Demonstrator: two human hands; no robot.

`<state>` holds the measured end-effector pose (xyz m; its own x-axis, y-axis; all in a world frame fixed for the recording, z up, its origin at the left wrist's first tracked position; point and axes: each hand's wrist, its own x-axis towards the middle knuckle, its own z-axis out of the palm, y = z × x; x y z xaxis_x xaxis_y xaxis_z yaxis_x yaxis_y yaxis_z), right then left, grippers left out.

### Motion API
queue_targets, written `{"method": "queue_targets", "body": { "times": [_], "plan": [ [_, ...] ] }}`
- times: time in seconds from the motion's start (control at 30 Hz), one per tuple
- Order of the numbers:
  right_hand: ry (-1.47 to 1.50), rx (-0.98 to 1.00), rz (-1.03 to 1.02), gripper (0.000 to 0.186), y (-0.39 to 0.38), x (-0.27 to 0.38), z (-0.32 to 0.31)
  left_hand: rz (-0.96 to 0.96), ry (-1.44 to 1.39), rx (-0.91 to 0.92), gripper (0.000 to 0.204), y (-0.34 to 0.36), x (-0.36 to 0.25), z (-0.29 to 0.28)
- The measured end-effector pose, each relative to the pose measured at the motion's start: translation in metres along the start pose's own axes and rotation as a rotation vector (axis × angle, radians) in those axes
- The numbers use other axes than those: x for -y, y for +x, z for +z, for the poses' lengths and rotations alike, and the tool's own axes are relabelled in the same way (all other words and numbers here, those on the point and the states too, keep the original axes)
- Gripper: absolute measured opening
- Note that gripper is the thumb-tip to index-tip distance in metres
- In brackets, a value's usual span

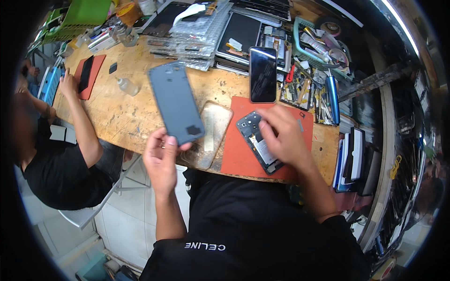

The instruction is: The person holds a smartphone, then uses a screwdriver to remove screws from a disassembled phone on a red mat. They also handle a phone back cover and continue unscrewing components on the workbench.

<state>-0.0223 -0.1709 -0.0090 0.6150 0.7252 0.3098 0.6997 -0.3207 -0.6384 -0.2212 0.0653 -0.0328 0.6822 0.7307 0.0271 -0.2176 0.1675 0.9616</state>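
A grey phone back panel [177, 103] is tilted up over the table, its lower end pinched between the thumb and fingers of my left hand [161, 159]. On the orange mat [234, 150] lies an opened phone [258, 140] with its circuit board and pale battery showing. My right hand [282, 136] rests over that phone, fingers curled toward the board; whatever is between the fingertips is hidden. A clear phone case [213, 136] lies beside the mat, partly under the panel. Just beyond the mat, a phone with a dark screen [263, 75] leans near the stacks.
Stacks of bubble-wrapped parts [199, 40] stand at the back. A teal basket [323, 44] of tools and a parts tray [300, 91] sit at the back right. A small bottle [127, 86] stands left of the panel. At far left another person's hand [68, 84] touches a red mat.
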Motion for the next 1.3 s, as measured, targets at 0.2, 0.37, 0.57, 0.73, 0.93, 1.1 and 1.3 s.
{"method": "queue_targets", "body": {
  "times": [0.2, 0.37, 0.57, 0.73, 0.93, 1.1, 1.3],
  "plan": [
    [0.385, 0.000, 0.151, 0.017, -0.035, 0.024, 0.017, -0.185, -0.060, 0.237, 0.023, -0.021, 0.018, 0.055],
    [0.506, -0.050, 0.258, 0.010, -0.045, 0.026, 0.019, -0.180, 0.074, 0.267, 0.021, -0.023, 0.021, 0.066],
    [0.512, -0.091, 0.206, 0.008, -0.041, 0.024, 0.026, -0.166, 0.055, 0.256, 0.017, -0.022, 0.015, 0.061],
    [0.575, -0.087, 0.241, 0.008, -0.039, 0.025, 0.029, -0.180, 0.024, 0.227, 0.016, -0.023, 0.009, 0.059],
    [0.561, -0.075, 0.206, 0.011, -0.039, 0.026, 0.022, -0.150, 0.068, 0.227, 0.015, -0.021, 0.010, 0.063],
    [0.592, -0.094, 0.219, 0.012, -0.041, 0.026, 0.023, -0.172, 0.045, 0.308, 0.020, -0.017, 0.004, 0.063],
    [0.728, -0.084, 0.302, 0.017, -0.043, 0.026, 0.024, -0.186, -0.024, 0.347, 0.024, -0.014, -0.001, 0.063]
  ]
}}
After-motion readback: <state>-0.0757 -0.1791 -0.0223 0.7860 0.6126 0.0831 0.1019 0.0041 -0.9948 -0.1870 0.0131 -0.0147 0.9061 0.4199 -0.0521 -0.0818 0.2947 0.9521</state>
